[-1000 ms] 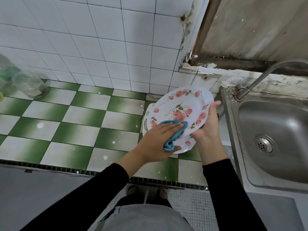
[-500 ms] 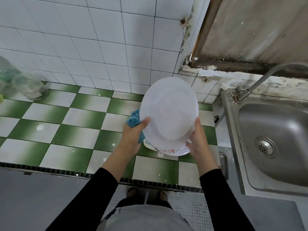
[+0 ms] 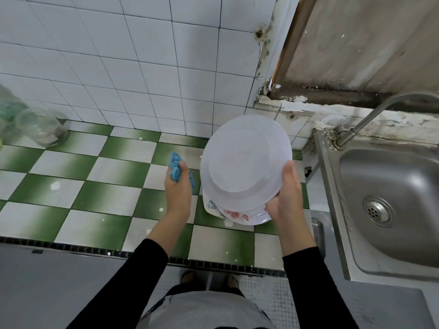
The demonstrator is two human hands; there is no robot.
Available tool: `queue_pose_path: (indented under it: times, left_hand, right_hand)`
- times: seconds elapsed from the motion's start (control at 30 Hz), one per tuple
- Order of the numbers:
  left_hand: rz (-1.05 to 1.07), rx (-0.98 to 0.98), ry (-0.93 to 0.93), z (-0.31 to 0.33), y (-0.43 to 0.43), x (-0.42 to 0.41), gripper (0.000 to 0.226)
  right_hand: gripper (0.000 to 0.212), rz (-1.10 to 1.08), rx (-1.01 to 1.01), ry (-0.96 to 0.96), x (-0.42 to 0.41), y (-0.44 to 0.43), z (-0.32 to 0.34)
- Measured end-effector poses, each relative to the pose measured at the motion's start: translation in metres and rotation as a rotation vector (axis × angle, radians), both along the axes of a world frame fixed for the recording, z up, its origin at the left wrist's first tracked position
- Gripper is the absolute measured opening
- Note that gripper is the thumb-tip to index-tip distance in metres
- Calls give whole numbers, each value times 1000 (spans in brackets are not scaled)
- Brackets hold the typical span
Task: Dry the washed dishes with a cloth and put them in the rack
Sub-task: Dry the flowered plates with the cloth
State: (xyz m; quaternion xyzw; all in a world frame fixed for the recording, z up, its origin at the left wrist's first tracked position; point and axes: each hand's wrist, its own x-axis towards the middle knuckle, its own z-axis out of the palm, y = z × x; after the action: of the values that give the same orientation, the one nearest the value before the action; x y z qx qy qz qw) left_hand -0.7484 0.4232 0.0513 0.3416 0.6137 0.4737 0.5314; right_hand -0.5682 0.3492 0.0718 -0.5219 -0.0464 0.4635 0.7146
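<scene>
A white plate [image 3: 244,160] is held up on edge with its plain underside facing me. My right hand [image 3: 285,193] grips its right rim, thumb on the back. My left hand [image 3: 178,184] is off the plate, a little to its left, and holds a bunched blue cloth [image 3: 175,166]. Under the raised plate lie more plates with a pink flower pattern [image 3: 237,216], stacked on the green-and-white tiled counter [image 3: 111,186]. No rack is in view.
A steel sink [image 3: 389,205] with a drain and a curved tap [image 3: 370,115] is at the right. Clear glass jars [image 3: 40,129] stand at the far left by the white tiled wall. The counter's front edge runs below my forearms.
The plate was turned from flowered face to plain underside. My left hand, which wiped the face and then held the left rim, has let go and moved left with the cloth.
</scene>
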Motion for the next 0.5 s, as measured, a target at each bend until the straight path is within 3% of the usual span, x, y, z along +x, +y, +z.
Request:
queue_pose_path:
  times: [0.13, 0.3, 0.4, 0.5]
  left_hand:
    - [-155, 32, -56, 6, -22, 33, 25]
    - [-679, 532, 109, 1, -39, 55, 60]
    - [-687, 651, 289, 2, -6, 47, 58]
    - [-605, 568, 283, 12, 15, 44, 54]
  right_hand:
    - [32, 66, -59, -157, -26, 11, 8]
    - [27, 230, -92, -386, -49, 17, 13]
    - [32, 243, -112, -382, -40, 14, 12]
    - [35, 274, -127, -405, -39, 11, 15]
